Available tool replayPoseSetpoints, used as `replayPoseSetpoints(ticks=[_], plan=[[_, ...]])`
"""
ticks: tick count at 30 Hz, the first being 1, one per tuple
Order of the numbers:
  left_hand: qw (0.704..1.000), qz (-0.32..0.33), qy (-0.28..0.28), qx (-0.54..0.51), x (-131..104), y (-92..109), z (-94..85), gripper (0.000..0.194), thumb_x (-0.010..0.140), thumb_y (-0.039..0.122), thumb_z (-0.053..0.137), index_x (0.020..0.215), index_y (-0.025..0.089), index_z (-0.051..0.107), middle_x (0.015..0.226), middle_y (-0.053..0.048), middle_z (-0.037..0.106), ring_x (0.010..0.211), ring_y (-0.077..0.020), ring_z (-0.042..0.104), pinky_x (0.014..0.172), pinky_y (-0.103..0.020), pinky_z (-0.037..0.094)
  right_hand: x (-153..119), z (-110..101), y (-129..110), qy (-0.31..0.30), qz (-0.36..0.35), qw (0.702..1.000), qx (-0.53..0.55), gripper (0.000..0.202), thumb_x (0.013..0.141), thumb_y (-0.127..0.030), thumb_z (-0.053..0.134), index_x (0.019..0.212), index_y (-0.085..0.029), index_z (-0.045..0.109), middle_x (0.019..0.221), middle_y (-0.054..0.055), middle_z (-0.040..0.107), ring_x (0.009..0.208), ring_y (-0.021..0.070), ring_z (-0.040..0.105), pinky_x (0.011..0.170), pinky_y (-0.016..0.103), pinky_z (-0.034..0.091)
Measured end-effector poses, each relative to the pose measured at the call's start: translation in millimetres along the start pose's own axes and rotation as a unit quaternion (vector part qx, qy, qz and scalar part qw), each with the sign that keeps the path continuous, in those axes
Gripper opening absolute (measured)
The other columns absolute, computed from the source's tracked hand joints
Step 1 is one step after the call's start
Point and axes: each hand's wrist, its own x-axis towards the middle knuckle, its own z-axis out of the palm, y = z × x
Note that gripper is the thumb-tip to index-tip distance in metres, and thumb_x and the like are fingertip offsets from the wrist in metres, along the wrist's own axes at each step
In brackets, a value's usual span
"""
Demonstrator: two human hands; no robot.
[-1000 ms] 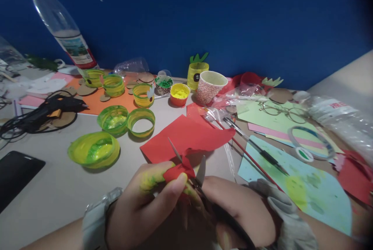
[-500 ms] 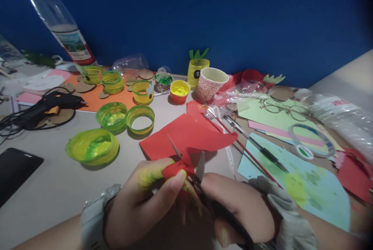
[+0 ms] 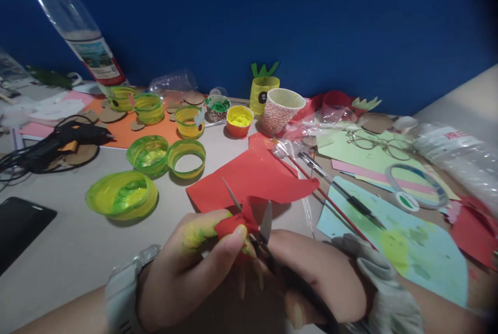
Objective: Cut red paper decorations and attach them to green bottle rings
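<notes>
Clock positions read about the centre of the view, twelve at the far side. Phone, dark face up, between eight and nine o'clock on the tabletop; glue gun with coiled cord at nine; tall clear bottle, leaning in view, at ten. Shallow yellow-green bowl between eight and nine; beyond it, small green-yellow bowl and green-yellow ring, side by side near nine. Left hand at seven: fingers closed in a pinch, thumb pressed on the red paper piece, which sits near six; yellow and green smears on the index finger. Red sheet lies beyond; whether piece and sheet are joined, cannot tell. Scissors between five and six, blades spread, red paper between them. Paint tub, yellow inside, between eleven and twelve; yellow cup with green paper leaves between twelve and one; patterned cup between one and two. Right hand at five: fingers wrapped round the dark scissor handles. Pen between three and four; glasses at three; stained light-blue sheet at four; tape roll near three.
</notes>
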Motion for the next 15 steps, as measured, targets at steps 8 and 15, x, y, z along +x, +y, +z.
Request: replayPoseSetpoints(ticks=[8,15], plan=[[0.996,0.027,0.013,-0.08,0.8,-4.9,6.5,0.034,0.095,0.013,0.043,0.071,0.022,0.064,0.06,0.004,0.063,0.051,-0.0068,0.057,0.051,-0.013,0.044,0.6,-2.4,2.5,-0.001,-0.041,0.999,0.011,0.03,0.088,-0.04,0.059,0.106,-0.017,0.058,0.096,0.007,0.066,0.086,0.0184,0.063,0.076,0.026,0.052],[0.998,-0.045,-0.022,0.042,-3.2,1.9,-4.1,0.031,0.097,0.023,0.042,0.07,0.018,0.056,0.063,0.002,0.058,0.058,-0.0086,0.055,0.056,-0.015,0.046,-0.5,2.1,3.8,0.011,-0.023,1.0,0.014,0.036,0.088,-0.045,0.059,0.107,-0.015,0.06,0.096,0.008,0.066,0.083,0.0193,0.062,0.076,0.028,0.052]])
